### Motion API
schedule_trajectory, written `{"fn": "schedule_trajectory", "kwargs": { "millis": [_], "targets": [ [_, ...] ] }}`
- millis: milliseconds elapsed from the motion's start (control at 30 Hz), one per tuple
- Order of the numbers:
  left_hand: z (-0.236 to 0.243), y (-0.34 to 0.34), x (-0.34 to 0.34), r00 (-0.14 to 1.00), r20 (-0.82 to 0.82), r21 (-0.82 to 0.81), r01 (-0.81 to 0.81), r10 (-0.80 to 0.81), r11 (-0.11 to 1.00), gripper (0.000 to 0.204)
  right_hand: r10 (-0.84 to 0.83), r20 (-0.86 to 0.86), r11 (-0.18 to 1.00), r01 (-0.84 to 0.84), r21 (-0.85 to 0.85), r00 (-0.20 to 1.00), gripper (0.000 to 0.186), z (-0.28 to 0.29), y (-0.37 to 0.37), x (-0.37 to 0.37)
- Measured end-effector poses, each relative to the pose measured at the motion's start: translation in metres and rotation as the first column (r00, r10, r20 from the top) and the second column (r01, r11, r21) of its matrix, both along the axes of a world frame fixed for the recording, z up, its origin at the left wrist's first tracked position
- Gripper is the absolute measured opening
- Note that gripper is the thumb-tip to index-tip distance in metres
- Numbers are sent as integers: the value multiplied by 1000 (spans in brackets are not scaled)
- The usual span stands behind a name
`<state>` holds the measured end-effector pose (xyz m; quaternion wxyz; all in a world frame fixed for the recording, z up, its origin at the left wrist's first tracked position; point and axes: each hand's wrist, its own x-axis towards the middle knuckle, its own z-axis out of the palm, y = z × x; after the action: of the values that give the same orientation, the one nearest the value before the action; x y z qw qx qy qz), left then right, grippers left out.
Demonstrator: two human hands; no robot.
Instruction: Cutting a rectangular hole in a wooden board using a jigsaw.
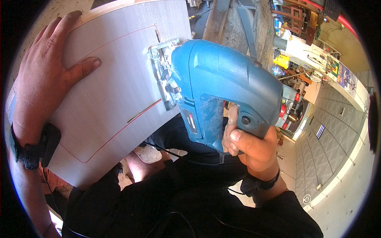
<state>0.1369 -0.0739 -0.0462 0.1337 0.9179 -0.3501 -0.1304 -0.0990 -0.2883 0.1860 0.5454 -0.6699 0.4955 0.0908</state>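
A blue jigsaw (234, 67) rests with its metal base plate at the right part of a light grey board (115, 79). My right hand (254, 146) is wrapped round its rear handle, thumb along the grip. Red marking lines run across the board, and dark cut slits lie along them above and below the saw's base. The blade is hidden by the base and the body. My left hand (51, 67) lies flat on the board's left side, fingers over the far edge and thumb spread toward the saw.
Metal frame parts (234, 23) stand beyond the board. To the right are a cluttered workbench (305, 51), a yellow container (281, 61), a parked vehicle (291, 107) and a tiled surface (325, 135). My legs are below the board, with a slipper (149, 155) near them.
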Motion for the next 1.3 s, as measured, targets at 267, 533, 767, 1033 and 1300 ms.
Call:
{"fn": "schedule_trajectory", "kwargs": {
  "millis": [267, 533, 767, 1033, 1300],
  "targets": [
    [-2, -1, -3, 1000, 16, 25, -21, 21, 999, 92, -18, 23, 994, 15, 112, 1000, 27, 3, -7, -5],
    [3, -2, -2, 1000, -5, 9, 1, -1, 1000, 92, -39, 19, 995, 38, 97, 999, 27, 3, -6, -4],
    [7, -4, -2, 1000, 19, 23, 0, -1, 1000, 91, -22, 16, 993, 20, 116, 1000, 28, 4, -7, -5],
    [7, -4, -2, 1000, 26, 23, 11, -12, 1000, 91, -30, 21, 991, 27, 130, 999, 30, 3, -9, -4],
    [11, -5, -3, 1000, -6, 33, 2, -2, 999, 90, -45, 12, 991, 43, 130, 999, 32, 3, -9, -2]
  ]
}}
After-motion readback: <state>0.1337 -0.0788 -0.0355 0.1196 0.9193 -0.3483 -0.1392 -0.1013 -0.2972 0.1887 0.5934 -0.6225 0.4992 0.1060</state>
